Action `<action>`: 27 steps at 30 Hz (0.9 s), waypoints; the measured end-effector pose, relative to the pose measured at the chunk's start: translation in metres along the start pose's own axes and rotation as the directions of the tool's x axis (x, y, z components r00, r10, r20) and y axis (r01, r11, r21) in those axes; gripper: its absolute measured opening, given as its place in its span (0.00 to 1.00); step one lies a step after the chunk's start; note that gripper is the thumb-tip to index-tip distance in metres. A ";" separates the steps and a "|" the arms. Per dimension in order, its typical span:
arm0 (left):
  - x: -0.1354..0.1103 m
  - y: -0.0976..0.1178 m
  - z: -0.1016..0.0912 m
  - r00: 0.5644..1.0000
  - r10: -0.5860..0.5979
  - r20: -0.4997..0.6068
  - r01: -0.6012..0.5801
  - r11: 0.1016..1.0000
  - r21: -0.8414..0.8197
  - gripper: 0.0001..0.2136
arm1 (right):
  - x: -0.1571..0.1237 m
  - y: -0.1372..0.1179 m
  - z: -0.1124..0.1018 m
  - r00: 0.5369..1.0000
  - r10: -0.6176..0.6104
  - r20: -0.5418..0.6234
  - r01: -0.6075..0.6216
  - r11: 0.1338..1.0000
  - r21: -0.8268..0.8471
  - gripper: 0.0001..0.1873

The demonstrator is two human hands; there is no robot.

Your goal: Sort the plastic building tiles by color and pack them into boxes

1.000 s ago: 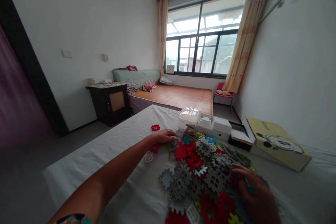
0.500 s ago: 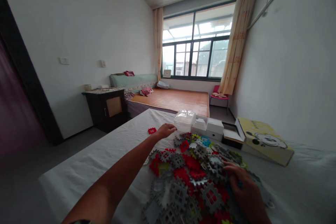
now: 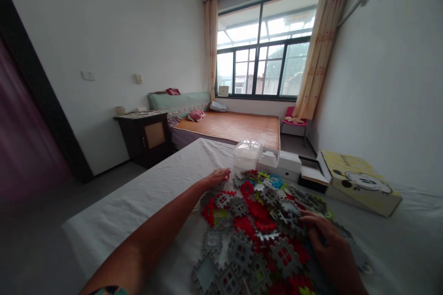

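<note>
My left hand [image 3: 218,178] is closed on a small red interlocking tile [image 3: 227,175], just beyond the left back edge of a pile of notched plastic tiles. My fingers cover most of that tile. The pile holds grey tiles [image 3: 241,250], red tiles [image 3: 259,212] and a blue tile [image 3: 276,181]. On the pile's right side rests my right hand [image 3: 328,239], its fingers lying against grey tiles and its thumb apart. A bit of blue shows under this hand, too hidden to make out.
A white cloth [image 3: 138,214] covers the table. Behind the pile stand a clear plastic box [image 3: 248,153], a white box [image 3: 289,162], a dark open box [image 3: 313,173] and a yellow cartoon box [image 3: 362,179]. Beyond are a bed [image 3: 235,124] and a dark cabinet [image 3: 145,136].
My left hand has picked up the red tile that lay on the cloth left of the pile. The right hand stays at the same spot. The view has shifted slightly.
</note>
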State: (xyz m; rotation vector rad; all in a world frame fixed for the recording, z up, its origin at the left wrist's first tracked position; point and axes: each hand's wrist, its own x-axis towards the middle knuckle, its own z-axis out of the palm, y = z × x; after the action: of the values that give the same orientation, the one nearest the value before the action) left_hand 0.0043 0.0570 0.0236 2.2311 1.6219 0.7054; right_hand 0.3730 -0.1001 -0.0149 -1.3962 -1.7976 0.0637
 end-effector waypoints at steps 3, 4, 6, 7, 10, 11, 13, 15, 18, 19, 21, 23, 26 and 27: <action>-0.011 0.032 0.002 0.968 0.230 0.104 -0.198 0.948 -0.250 0.26 | 0.000 0.001 -0.001 1.000 0.015 0.021 -0.015 1.000 0.009 0.13; -0.017 0.037 -0.001 0.959 0.269 0.084 -0.230 0.919 -0.322 0.26 | 0.000 0.002 -0.001 0.999 0.023 0.027 -0.023 1.000 0.013 0.13; -0.036 0.036 -0.012 0.970 0.243 -0.017 -0.233 0.904 -0.358 0.26 | 0.000 0.003 -0.002 0.998 0.036 0.041 -0.037 0.999 0.023 0.14; -0.048 0.029 -0.017 0.981 0.180 -0.076 -0.195 0.926 -0.322 0.25 | 0.000 0.003 -0.002 0.998 0.039 0.048 -0.040 0.999 0.030 0.14; -0.088 0.003 -0.027 0.968 -0.121 -0.221 0.089 0.985 -0.147 0.20 | 0.000 0.002 -0.003 0.998 0.043 0.055 -0.046 0.998 0.050 0.14; -0.100 -0.004 -0.026 0.946 -0.216 -0.241 0.189 0.974 -0.127 0.17 | 0.001 0.000 -0.003 0.998 0.045 0.052 -0.048 0.997 0.057 0.14; -0.115 -0.008 -0.018 0.941 -0.240 -0.240 0.215 0.968 -0.127 0.14 | 0.002 -0.002 -0.004 0.998 0.051 0.046 -0.054 0.996 0.074 0.14; -0.117 0.001 -0.005 0.954 -0.211 -0.213 0.182 0.972 -0.149 0.15 | 0.003 -0.006 -0.004 0.997 0.055 0.047 -0.059 0.994 0.092 0.14; -0.102 0.036 0.018 0.974 -0.146 -0.175 0.094 0.957 -0.273 0.20 | 0.004 -0.009 -0.006 0.998 0.058 0.039 -0.062 0.992 0.112 0.14; -0.095 0.051 0.025 0.977 -0.129 -0.171 0.054 0.921 -0.385 0.22 | 0.004 -0.010 -0.006 0.998 0.055 0.035 -0.059 0.991 0.117 0.14; -0.085 0.082 0.038 0.980 -0.120 -0.157 0.006 0.811 -0.585 0.24 | 0.003 -0.010 -0.007 0.998 0.049 0.029 -0.052 0.990 0.128 0.14; -0.078 0.114 0.047 0.988 -0.111 -0.109 0.003 0.715 -0.699 0.25 | 0.002 -0.008 -0.008 0.998 0.056 0.020 -0.059 0.989 0.135 0.15; -0.074 0.157 0.053 1.000 0.020 -0.023 -0.031 0.666 -0.745 0.25 | 0.001 -0.005 -0.010 0.996 0.087 0.011 -0.087 0.988 0.126 0.15; -0.075 0.168 0.051 0.996 0.090 -0.014 -0.071 0.671 -0.738 0.24 | 0.001 -0.005 -0.012 0.996 0.093 -0.002 -0.092 0.989 0.113 0.15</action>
State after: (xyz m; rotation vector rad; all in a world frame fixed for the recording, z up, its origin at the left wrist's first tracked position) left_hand 0.1483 -0.0651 0.0495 1.6797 0.9439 1.1124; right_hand 0.3761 -0.1059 -0.0038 -1.3959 -1.6956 0.2055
